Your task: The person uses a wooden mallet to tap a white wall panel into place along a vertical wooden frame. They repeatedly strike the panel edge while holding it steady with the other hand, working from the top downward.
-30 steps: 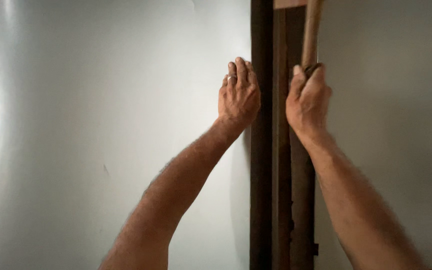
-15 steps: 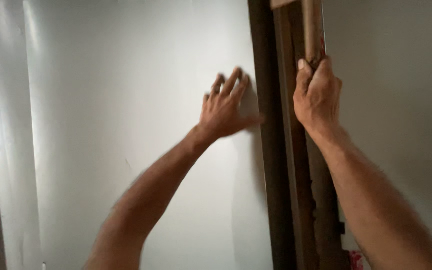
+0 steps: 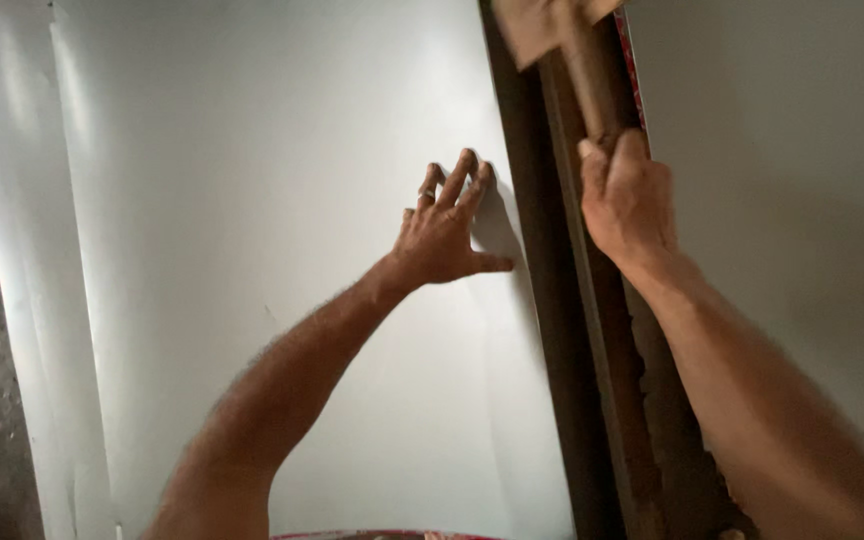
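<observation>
My left hand (image 3: 447,230) lies flat with fingers spread against a large white panel (image 3: 252,220), close to the panel's right edge. My right hand (image 3: 629,195) is closed around the wooden handle (image 3: 584,75) of a tool whose flat wooden head (image 3: 537,25) shows at the top of the view. The tool rests against a dark vertical gap (image 3: 577,330) between the white panel and a grey wall (image 3: 792,200). Rough brown material fills the lower part of that gap.
A second pale panel edge (image 3: 12,250) stands at the far left, beside rough grey wall. A red rim (image 3: 372,535) of some container peeks in at the bottom. A thin red strip (image 3: 630,60) runs along the gap near the top.
My left hand left the panel's edge, opened, and now presses flat on the white panel, lower and further left. My right hand keeps its grip on the tool handle.
</observation>
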